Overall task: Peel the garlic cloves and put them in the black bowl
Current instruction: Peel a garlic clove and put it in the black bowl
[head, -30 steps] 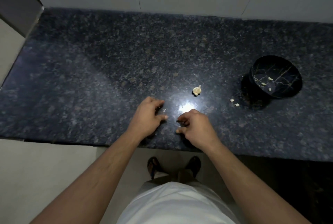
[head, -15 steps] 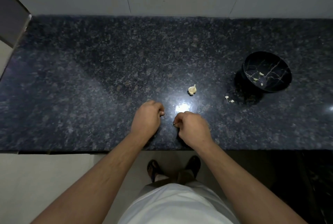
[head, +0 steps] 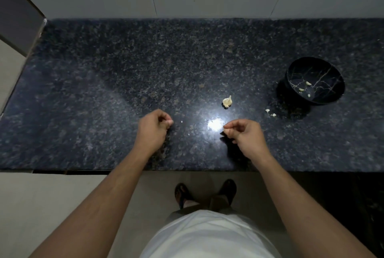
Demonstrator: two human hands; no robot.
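- Garlic cloves (head: 304, 89), a few, already lie in the black bowl (head: 315, 80) far right on the worktop (head: 124, 70); a partial bulb (head: 227, 101) sits mid-worktop.
- Left hand (head: 152, 131) is curled, fingertips pinched together; whether it holds anything I cannot tell.
- Right hand (head: 242, 134) pinches something tiny, probably skin.
- Peeling seems underway; next, probably fetching another clove from the bulb.

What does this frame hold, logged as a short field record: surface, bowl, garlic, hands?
surface: dark speckled countertop
bowl: black bowl at right, three pale pieces inside
garlic: partial garlic bulb on the counter; two loose bits beside the bowl
left hand: fingers curled, contents unclear
right hand: fingertips pinched together, anything held too small to tell
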